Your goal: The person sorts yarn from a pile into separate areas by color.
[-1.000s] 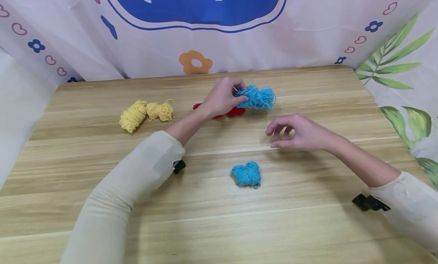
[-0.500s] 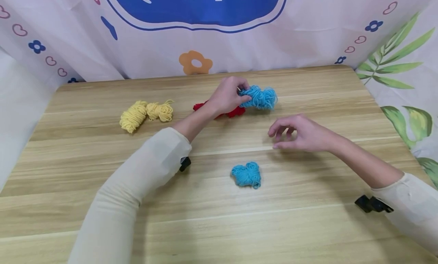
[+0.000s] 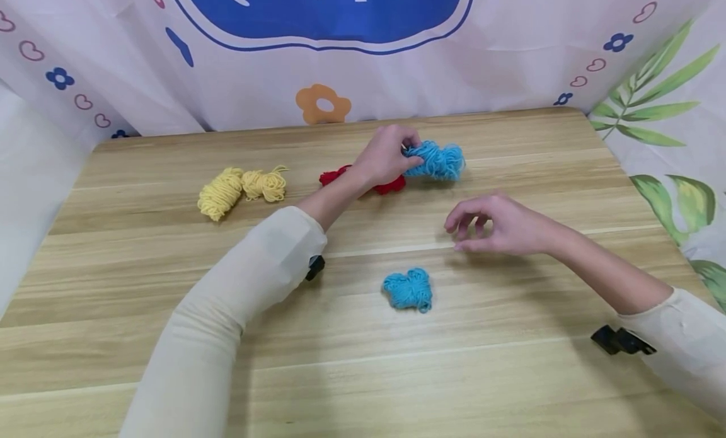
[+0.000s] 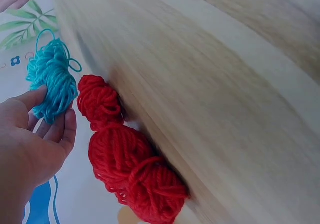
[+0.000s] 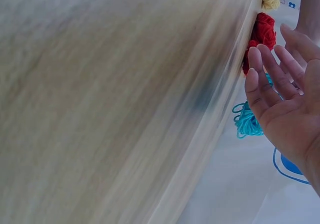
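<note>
My left hand pinches one end of a bundle of blue yarn near the back of the table. In the left wrist view the thumb and fingers hold the blue yarn from both sides. Red yarn lies beneath and behind the left forearm, partly hidden in the head view; the left wrist view shows it as red bundles in a row. My right hand hovers over the table with loosely bent fingers and nothing in them. A smaller blue yarn bundle lies nearer the front.
Two yellow yarn bundles lie side by side at the back left of the wooden table. A printed white cloth hangs behind the table's far edge. Black wrist mounts stick out under the sleeves.
My left hand has shifted slightly right, carrying the blue yarn with it and uncovering a little more of the red yarn. The right hand has moved only slightly right.
</note>
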